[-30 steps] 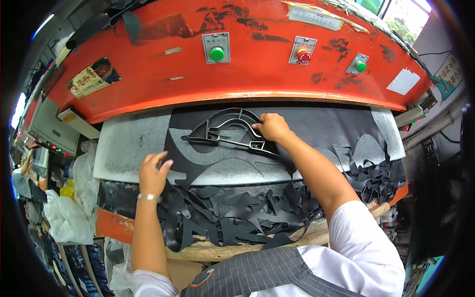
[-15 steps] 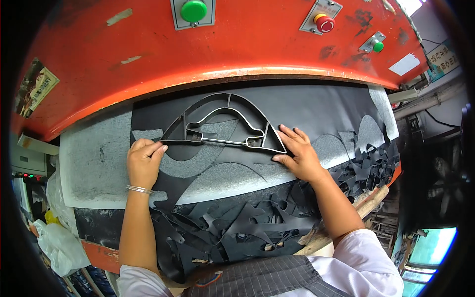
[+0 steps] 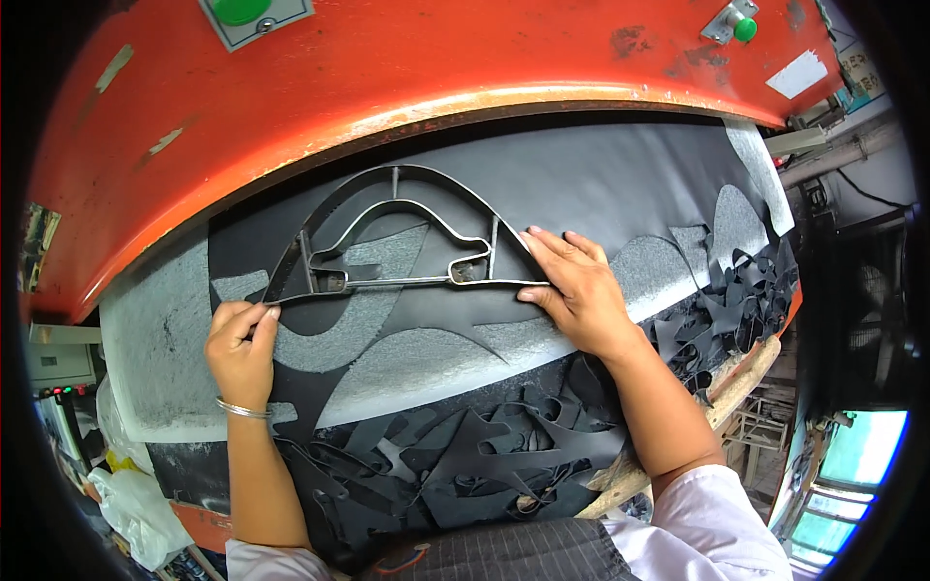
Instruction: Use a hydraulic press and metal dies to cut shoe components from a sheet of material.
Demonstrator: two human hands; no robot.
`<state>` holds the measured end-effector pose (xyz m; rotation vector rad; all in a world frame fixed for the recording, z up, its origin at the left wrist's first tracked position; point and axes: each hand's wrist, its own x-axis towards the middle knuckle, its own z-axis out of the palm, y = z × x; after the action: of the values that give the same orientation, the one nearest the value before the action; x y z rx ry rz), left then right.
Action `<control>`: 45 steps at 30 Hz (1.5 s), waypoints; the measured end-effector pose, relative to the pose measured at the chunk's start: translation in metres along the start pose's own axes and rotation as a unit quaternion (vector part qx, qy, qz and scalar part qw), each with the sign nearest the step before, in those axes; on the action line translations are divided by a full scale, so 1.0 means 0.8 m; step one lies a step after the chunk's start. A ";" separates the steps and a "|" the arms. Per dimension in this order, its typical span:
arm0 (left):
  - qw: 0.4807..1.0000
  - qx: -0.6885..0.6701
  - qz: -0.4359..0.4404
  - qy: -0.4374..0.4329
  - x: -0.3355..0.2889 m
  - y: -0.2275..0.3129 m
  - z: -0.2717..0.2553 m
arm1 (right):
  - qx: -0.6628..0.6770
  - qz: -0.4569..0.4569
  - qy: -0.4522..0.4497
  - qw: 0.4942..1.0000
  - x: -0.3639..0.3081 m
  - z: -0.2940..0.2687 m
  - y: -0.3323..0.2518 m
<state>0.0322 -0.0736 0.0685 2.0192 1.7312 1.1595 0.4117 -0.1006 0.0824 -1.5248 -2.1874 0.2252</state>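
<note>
Two hands are steadying a metal cutter (image 3: 407, 247) on black sheet (image 3: 581, 184), at twelve o'clock under the orange press (image 3: 436, 68).

Left hand (image 3: 240, 351) is pinching its tip at eight o'clock; right hand (image 3: 573, 289) is pressing flat at three. Fingers lingering under the press are risking crushing; scraps (image 3: 465, 455) could be snagging.

The black sheet's (image 3: 601, 184) far edge seems hidden beneath the press (image 3: 436, 87).

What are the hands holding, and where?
Both hold the metal cutting die lying on the black sheet. The left hand pinches its left tip; the right hand presses flat on its right end.
</note>
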 end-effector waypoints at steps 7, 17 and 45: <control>1.000 0.010 0.010 0.002 0.005 0.004 -0.005 | 0.001 0.027 0.012 1.000 0.005 0.004 -0.006; 1.000 0.029 0.005 0.006 0.002 0.005 -0.002 | 0.008 0.023 0.017 1.000 0.002 0.007 -0.003; 0.938 0.089 0.289 0.172 0.063 0.208 0.007 | -0.027 0.186 0.657 0.730 0.113 -0.199 0.133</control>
<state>0.1558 -0.0707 0.1913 2.6829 1.4490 1.6650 0.5492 0.0021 0.2061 -1.3867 -0.7424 -0.6403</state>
